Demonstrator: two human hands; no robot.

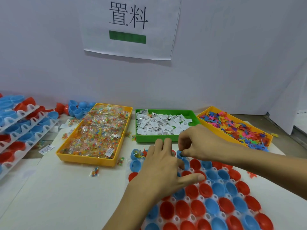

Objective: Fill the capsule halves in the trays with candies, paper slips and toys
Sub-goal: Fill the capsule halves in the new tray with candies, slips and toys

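Dropping the small piece pinched in the right hand [197, 143] squarely into the blue capsule half [180, 154] at the tray's [201, 198] twelve o'clock edge works best; left hand [163, 168], fingers spread open, steadies the neighbouring cups.

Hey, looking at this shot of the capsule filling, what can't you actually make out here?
Head view only:
- What the right hand pinches over a blue capsule half: its fingers hide it.
- Capsule halves under the left hand: covered by it.
- Print on the paper slips: too small.
- The white capsule tray: cut off at the bottom edge.
- Stacked trays: cut off at the left edge.
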